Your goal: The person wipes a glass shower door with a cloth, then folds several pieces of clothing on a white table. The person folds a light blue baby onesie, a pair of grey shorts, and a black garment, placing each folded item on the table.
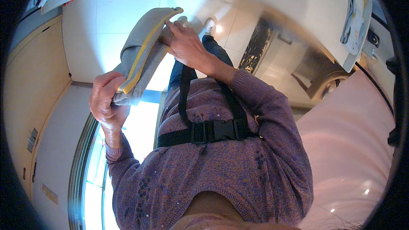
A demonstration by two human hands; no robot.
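Observation:
A folded grey cloth garment (144, 32) with a yellow stripe along its edge is stretched between my two hands, in front of my body and to the left. My left hand (105, 96) grips its lower end, thumb on top by the yellow stripe and fingers curled beneath. My right hand (187, 44) pinches its upper part near the far end, index finger along the stripe. The cloth hangs in the air above the floor. Its exact kind cannot be made out in this fold.
Pale floor tiles (81, 47) lie beyond the cloth, with my shoe (209, 26) on them. A door (38, 55) stands at the left, a bright window (142, 121) below it. To the right are a white tabletop (315, 8), a dark patterned panel (255, 44) and a pink surface (345, 145).

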